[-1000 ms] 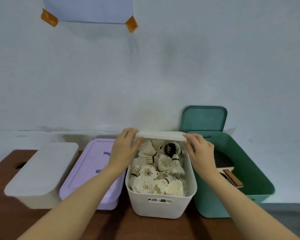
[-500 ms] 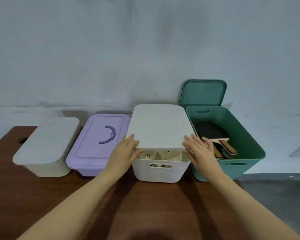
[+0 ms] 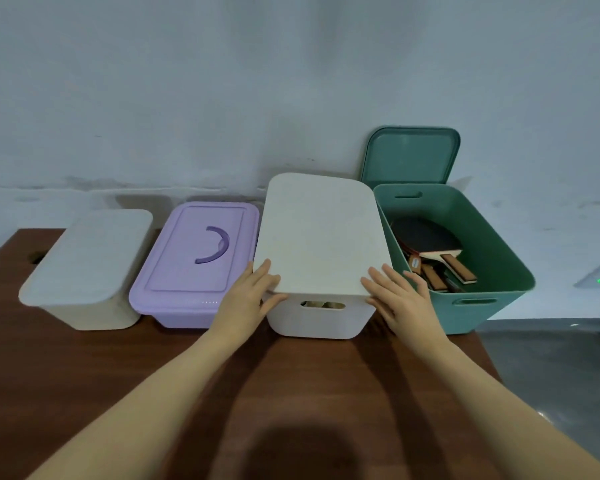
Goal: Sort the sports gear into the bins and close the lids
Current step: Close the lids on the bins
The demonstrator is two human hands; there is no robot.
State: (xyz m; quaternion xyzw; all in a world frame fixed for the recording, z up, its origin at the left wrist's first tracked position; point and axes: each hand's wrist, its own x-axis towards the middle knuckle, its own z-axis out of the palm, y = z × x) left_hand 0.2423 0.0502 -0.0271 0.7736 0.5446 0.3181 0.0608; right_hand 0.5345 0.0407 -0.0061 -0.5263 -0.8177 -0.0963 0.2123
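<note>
Left hand point(image 3: 248, 299) at the near left corner of the white lid point(image 3: 321, 233), fingers point(image 3: 261, 273) straight on top and thumb under the edge, lid lying on the white bin point(image 3: 317, 318) on the bench point(image 3: 84, 368), right hand point(image 3: 400, 299) at the near right corner, fingers point(image 3: 378, 277) spread flat, forearms reaching forward, open green bin point(image 3: 499, 271) with paddles point(image 3: 433, 252) alongside.

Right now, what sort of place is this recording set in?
Probably a bare indoor room set up for a sorting task, not a furnished home. A brown wooden table stands against a plain pale wall, with four plastic bins in a row, the green bin open, and grey floor beside it.
</note>
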